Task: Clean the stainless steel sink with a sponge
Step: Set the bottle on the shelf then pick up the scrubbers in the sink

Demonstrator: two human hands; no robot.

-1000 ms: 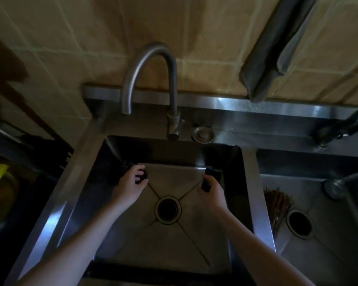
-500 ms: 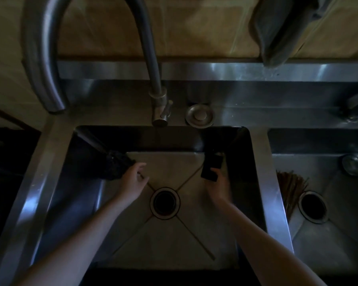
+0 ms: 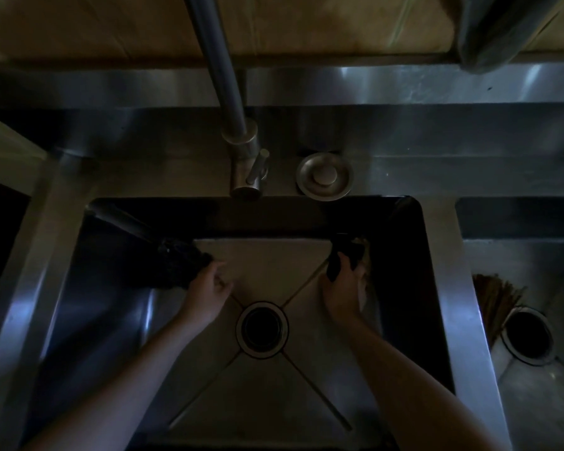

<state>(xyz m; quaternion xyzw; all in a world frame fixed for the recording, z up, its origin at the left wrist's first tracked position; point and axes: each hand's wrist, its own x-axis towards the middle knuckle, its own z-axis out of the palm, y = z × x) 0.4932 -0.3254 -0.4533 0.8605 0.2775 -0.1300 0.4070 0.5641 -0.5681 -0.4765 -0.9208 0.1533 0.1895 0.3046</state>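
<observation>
the right hand [image 3: 342, 296] is gripping the sponge [image 3: 338, 259], fingers curled round it, at the sink's [image 3: 62, 255] far right corner, long axis pointing away from the wrist; the left hand [image 3: 209, 296] is meeting a dark wad [image 3: 179, 266] far left, grip unclear

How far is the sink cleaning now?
Done: nothing clearly; the dim view shows no foam or wiped marks. In hand: the left hand holds a dark scrubber at the basin's far left corner, the right hand grips a dark sponge at the far right corner. Left: likely the floor around the drain, the near walls.
</observation>
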